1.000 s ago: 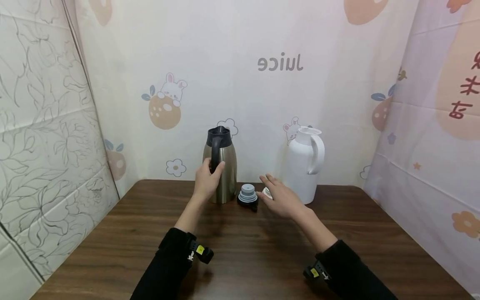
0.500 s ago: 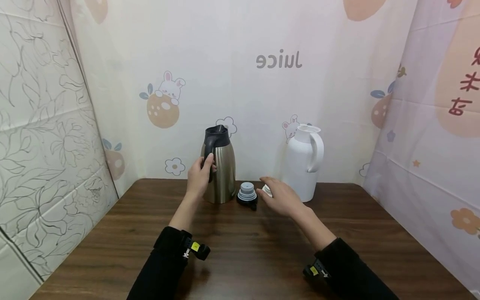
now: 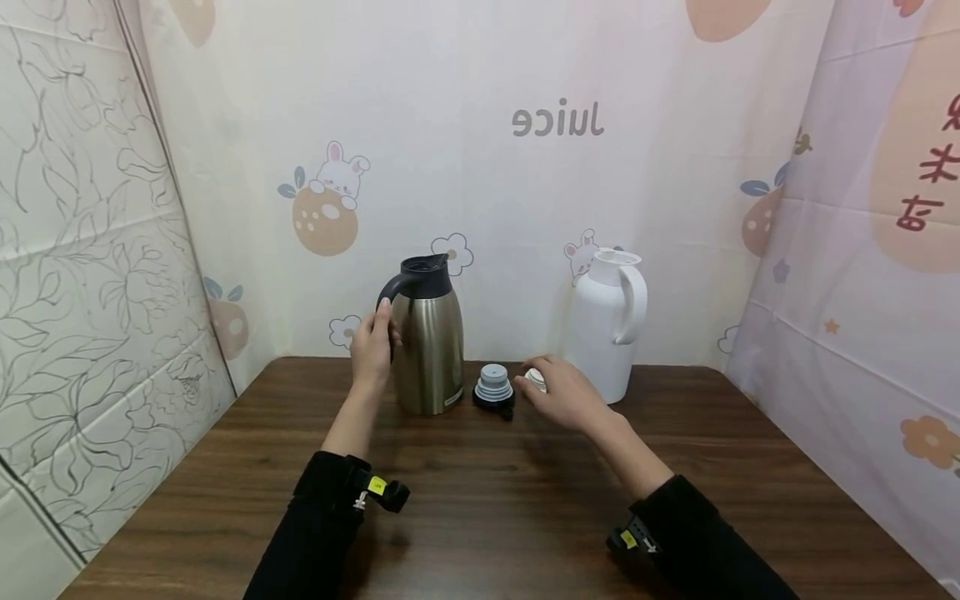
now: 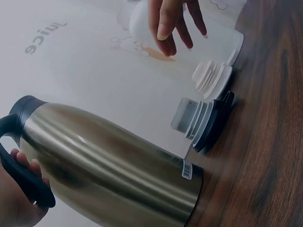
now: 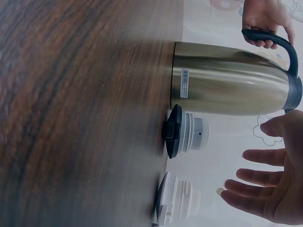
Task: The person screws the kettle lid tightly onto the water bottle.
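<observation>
My left hand (image 3: pixel 371 348) grips the black handle (image 4: pixel 26 182) of a brushed gold-steel thermos jug (image 3: pixel 429 354). The jug is upright, its handle turned to the left, and its top has no lid on it. Just right of its base, a grey stopper with a black lid (image 3: pixel 493 383) sits upside down on the table. Beside that is a white stopper (image 5: pixel 177 201), partly hidden in the head view by my right hand (image 3: pixel 564 393). In the right wrist view that hand hovers above the white stopper, fingers spread and loosely bent, holding nothing.
A white thermos jug (image 3: pixel 600 337), also without a lid, stands behind my right hand, its handle toward the right. The brown wooden table (image 3: pixel 480 508) ends at a patterned cloth backdrop (image 3: pixel 480 183), with more cloth on both sides.
My left hand has shifted left with the steel thermos jug, turning its handle from facing me toward the left. My right hand's fingers have drooped slightly; it stays in about the same place.
</observation>
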Demonstrator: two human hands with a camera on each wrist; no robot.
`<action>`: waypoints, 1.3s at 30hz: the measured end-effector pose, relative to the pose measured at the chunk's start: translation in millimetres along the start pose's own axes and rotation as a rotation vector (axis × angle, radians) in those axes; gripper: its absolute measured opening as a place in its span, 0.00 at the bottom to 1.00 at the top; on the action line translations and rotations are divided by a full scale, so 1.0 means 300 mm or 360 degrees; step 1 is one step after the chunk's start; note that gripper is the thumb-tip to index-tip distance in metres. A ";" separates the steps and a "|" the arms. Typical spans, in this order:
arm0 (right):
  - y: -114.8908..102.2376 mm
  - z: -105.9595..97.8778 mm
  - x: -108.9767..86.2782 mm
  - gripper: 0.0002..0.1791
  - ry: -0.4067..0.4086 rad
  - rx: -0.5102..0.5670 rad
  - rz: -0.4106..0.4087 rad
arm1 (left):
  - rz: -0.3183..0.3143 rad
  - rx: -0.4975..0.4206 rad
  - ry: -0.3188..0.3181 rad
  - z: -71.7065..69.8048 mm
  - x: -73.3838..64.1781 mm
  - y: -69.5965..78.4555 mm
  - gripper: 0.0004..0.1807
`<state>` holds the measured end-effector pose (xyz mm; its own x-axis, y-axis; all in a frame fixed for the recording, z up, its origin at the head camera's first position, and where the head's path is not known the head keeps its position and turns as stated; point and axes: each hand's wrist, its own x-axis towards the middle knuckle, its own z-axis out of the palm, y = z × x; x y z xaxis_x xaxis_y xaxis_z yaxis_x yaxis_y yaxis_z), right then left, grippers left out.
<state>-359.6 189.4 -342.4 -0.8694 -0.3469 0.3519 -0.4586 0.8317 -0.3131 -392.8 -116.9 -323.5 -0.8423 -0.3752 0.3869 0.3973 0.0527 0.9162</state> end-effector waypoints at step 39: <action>0.025 -0.013 0.012 0.21 -0.0097 0.0075 0.0017 | 0.0031 -0.0456 -0.0513 -0.107 -0.041 0.055 0.32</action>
<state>-365.4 196.1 -340.0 -0.8832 -0.3649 0.2945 -0.4560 0.8147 -0.3581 -364.2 -141.3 -316.5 -0.8863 -0.0660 0.4584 0.4610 -0.2192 0.8599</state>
